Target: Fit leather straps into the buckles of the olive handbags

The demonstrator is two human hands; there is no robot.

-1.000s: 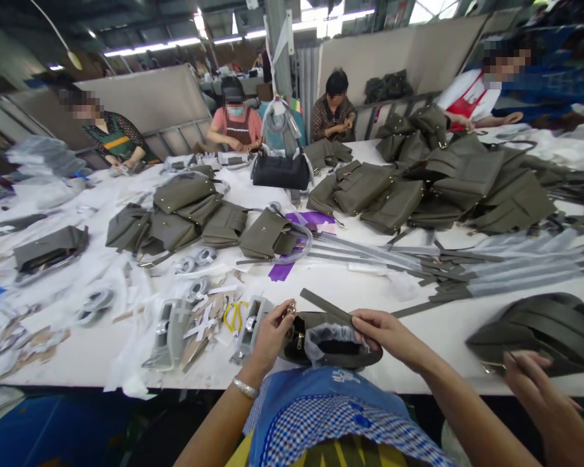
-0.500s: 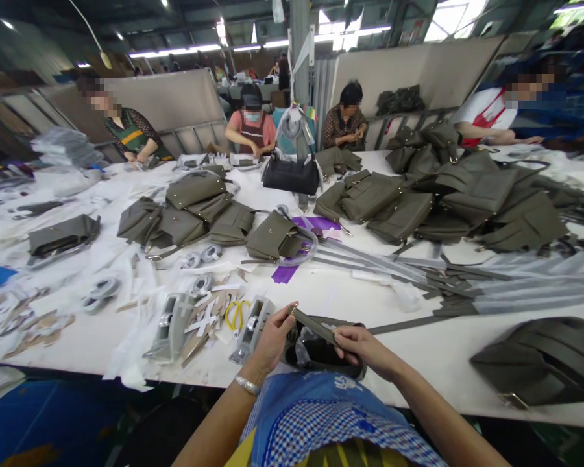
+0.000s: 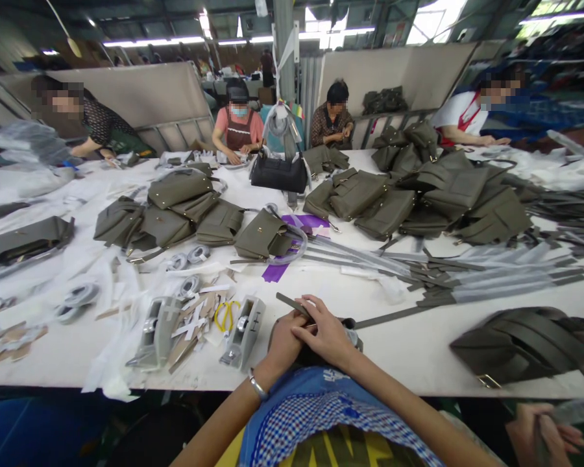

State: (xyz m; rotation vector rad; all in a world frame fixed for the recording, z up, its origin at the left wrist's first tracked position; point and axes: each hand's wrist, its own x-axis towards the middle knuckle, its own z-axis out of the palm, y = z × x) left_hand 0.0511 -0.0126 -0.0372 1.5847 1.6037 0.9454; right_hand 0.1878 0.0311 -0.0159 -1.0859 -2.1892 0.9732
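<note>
My two hands meet at the table's near edge over a small olive bag point(image 3: 354, 326), which they mostly hide. My right hand point(image 3: 324, 332) lies across my left hand, its fingers curled down on a flat olive strap point(image 3: 289, 303). The strap runs from just left of my fingers out to the right along the table point(image 3: 394, 316). My left hand point(image 3: 279, 344), with a silver bracelet at the wrist, is bunched like a fist against the bag's left side. Its fingertips are covered by my right hand.
Two grey tape dispensers point(image 3: 241, 331), yellow scissors point(image 3: 224, 315) and paper scraps lie left of my hands. Piles of olive bags point(image 3: 175, 214) and long straps point(image 3: 491, 275) cover the white table point(image 3: 418, 363). A folded olive bag point(image 3: 525, 344) lies right. Other people work along the far side; another person's hand point(image 3: 540, 434) shows lower right.
My hands have come together: the right hand slid left along the strap and now covers the left. The bag's open mouth, seen before, is hidden under them.
</note>
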